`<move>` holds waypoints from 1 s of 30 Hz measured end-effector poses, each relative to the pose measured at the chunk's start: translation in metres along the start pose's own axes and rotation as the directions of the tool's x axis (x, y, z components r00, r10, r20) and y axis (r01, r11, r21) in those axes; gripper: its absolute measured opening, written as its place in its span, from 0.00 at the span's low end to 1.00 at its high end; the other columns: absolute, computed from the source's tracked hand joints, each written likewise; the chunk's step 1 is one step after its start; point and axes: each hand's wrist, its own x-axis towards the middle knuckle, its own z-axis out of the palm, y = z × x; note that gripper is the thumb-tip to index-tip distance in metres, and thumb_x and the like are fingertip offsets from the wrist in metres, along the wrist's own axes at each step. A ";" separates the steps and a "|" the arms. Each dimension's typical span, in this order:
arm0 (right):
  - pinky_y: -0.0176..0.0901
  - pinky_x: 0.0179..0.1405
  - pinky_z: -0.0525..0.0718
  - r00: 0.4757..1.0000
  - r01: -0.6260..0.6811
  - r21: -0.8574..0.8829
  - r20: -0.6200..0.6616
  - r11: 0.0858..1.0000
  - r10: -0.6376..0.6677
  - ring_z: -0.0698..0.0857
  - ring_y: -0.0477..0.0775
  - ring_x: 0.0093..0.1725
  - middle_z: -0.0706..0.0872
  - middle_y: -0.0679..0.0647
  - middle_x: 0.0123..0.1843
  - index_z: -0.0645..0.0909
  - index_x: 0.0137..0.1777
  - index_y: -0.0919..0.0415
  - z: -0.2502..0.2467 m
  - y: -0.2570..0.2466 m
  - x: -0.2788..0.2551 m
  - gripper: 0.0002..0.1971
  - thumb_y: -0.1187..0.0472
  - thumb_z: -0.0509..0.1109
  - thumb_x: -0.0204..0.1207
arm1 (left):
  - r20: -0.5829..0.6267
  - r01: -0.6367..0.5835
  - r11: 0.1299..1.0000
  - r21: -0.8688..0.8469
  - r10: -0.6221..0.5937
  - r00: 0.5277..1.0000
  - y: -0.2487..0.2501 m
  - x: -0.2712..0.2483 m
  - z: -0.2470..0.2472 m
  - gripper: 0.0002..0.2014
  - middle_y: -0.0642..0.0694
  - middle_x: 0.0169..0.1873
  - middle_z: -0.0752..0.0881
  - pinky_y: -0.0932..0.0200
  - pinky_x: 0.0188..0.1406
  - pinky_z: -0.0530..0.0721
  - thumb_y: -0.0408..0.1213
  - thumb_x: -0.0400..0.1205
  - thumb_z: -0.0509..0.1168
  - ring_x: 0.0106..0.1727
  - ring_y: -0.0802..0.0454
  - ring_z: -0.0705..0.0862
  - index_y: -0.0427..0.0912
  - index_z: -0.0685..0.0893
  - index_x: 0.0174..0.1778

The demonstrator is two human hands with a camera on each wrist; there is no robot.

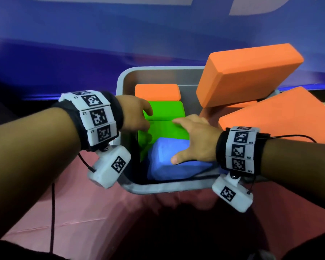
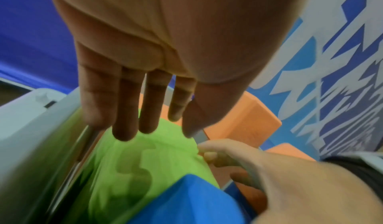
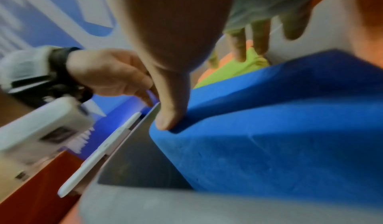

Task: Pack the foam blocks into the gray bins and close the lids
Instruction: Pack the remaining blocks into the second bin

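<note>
Both hands work inside the gray bin (image 1: 158, 188).

The right hand (image 1: 195, 139) lies flat with straight fingers on the green block (image 1: 165, 128), thumb pressing the blue block (image 1: 169, 166) by the near wall. The left hand (image 1: 135, 113) reaches in, fingers straight, touching green foam. Orange blocks (image 1: 248, 76) lean at the bin's right.

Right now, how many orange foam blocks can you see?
4, maybe more hidden: one inside the gray bin at its far end, one tilted on the right rim, one beneath it, one far right.
</note>
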 end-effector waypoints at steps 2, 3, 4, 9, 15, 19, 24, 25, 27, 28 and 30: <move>0.56 0.73 0.70 0.978 -0.190 -0.056 0.072 0.980 0.194 0.68 0.64 0.77 0.64 0.58 0.80 0.45 0.84 0.47 0.005 -0.002 0.003 0.66 0.23 0.75 0.51 | 0.076 -0.011 0.999 -0.032 0.013 0.997 0.002 -0.003 0.010 0.20 0.51 0.55 0.89 0.57 0.60 0.82 0.51 0.76 0.70 0.55 0.50 0.86 0.57 0.82 0.65; 0.54 0.71 0.72 0.966 -0.225 -0.044 0.122 0.973 0.229 0.71 0.64 0.76 0.66 0.59 0.80 0.41 0.84 0.48 0.009 -0.006 0.005 0.67 0.22 0.74 0.51 | 0.105 -0.007 0.998 -0.057 0.013 0.994 0.003 -0.002 0.016 0.19 0.51 0.50 0.90 0.59 0.55 0.85 0.54 0.75 0.71 0.48 0.51 0.87 0.57 0.83 0.62; 0.51 0.68 0.73 0.960 -0.228 -0.031 0.159 0.973 0.230 0.73 0.63 0.75 0.68 0.59 0.80 0.39 0.85 0.52 0.009 -0.012 0.009 0.69 0.23 0.74 0.53 | 0.126 0.002 0.997 -0.080 0.008 0.992 0.005 -0.002 0.021 0.18 0.50 0.46 0.91 0.60 0.48 0.87 0.55 0.75 0.71 0.41 0.51 0.88 0.55 0.84 0.59; 0.44 0.47 0.81 0.955 -0.279 0.106 0.134 0.955 0.264 0.84 0.60 0.58 0.81 0.58 0.68 0.47 0.84 0.62 -0.016 -0.008 0.028 0.59 0.50 0.84 0.61 | 0.132 0.011 1.000 0.002 -0.011 0.991 0.014 0.004 0.036 0.18 0.53 0.33 0.84 0.66 0.24 0.72 0.54 0.72 0.76 0.27 0.55 0.79 0.48 0.84 0.50; 0.46 0.57 0.84 0.960 -0.271 0.354 0.163 0.895 0.227 0.86 0.59 0.58 0.85 0.55 0.61 0.70 0.77 0.58 -0.019 0.003 0.016 0.41 0.61 0.83 0.64 | 0.154 0.015 1.000 0.012 -0.016 0.988 0.009 0.009 0.033 0.21 0.51 0.35 0.88 0.64 0.30 0.75 0.57 0.68 0.78 0.36 0.52 0.83 0.46 0.87 0.46; 0.55 0.39 0.88 0.952 -0.302 0.335 0.148 0.893 0.266 0.87 0.60 0.32 0.84 0.57 0.42 0.63 0.70 0.59 -0.001 0.001 0.029 0.42 0.57 0.85 0.62 | 0.175 -0.015 0.996 0.088 -0.001 0.985 0.011 0.011 0.037 0.19 0.52 0.39 0.85 0.62 0.31 0.72 0.51 0.67 0.80 0.40 0.52 0.81 0.48 0.86 0.47; 0.47 0.32 0.82 0.932 -0.360 0.259 0.154 0.896 0.329 0.81 0.57 0.24 0.83 0.58 0.40 0.58 0.65 0.53 0.010 0.017 0.036 0.39 0.52 0.83 0.65 | 0.277 -0.060 0.982 0.179 0.008 0.961 0.018 0.016 0.045 0.18 0.52 0.44 0.85 0.62 0.33 0.73 0.46 0.69 0.79 0.42 0.52 0.80 0.47 0.86 0.51; 0.48 0.33 0.82 0.935 -0.350 0.242 0.147 0.905 0.322 0.81 0.57 0.26 0.83 0.58 0.42 0.58 0.66 0.53 0.010 0.018 0.036 0.40 0.50 0.83 0.65 | 0.279 -0.056 0.982 0.181 0.003 0.960 0.019 0.017 0.045 0.18 0.51 0.43 0.85 0.62 0.31 0.72 0.46 0.69 0.79 0.41 0.52 0.79 0.45 0.86 0.52; 0.49 0.33 0.81 0.944 -0.322 0.193 0.137 0.927 0.300 0.80 0.57 0.29 0.81 0.56 0.44 0.58 0.67 0.55 0.009 0.019 0.035 0.42 0.47 0.83 0.63 | 0.304 -0.049 0.984 0.172 -0.005 0.953 0.020 0.018 0.044 0.19 0.51 0.40 0.83 0.63 0.27 0.72 0.46 0.70 0.78 0.39 0.52 0.77 0.41 0.88 0.52; 0.47 0.33 0.79 0.949 -0.308 0.169 0.129 0.936 0.288 0.80 0.57 0.31 0.81 0.55 0.44 0.59 0.68 0.55 0.008 0.020 0.033 0.42 0.45 0.83 0.63 | 0.307 -0.044 0.986 0.161 -0.007 0.952 0.021 0.019 0.044 0.18 0.52 0.39 0.84 0.63 0.27 0.73 0.46 0.70 0.78 0.38 0.52 0.78 0.41 0.88 0.51; 0.45 0.37 0.77 0.962 -0.257 0.143 0.128 0.956 0.240 0.82 0.58 0.39 0.81 0.52 0.42 0.61 0.70 0.54 0.004 0.021 0.028 0.42 0.45 0.82 0.63 | 0.240 -0.019 0.994 0.103 -0.006 0.971 0.021 0.019 0.043 0.15 0.52 0.38 0.89 0.61 0.34 0.81 0.48 0.70 0.76 0.39 0.51 0.85 0.43 0.89 0.46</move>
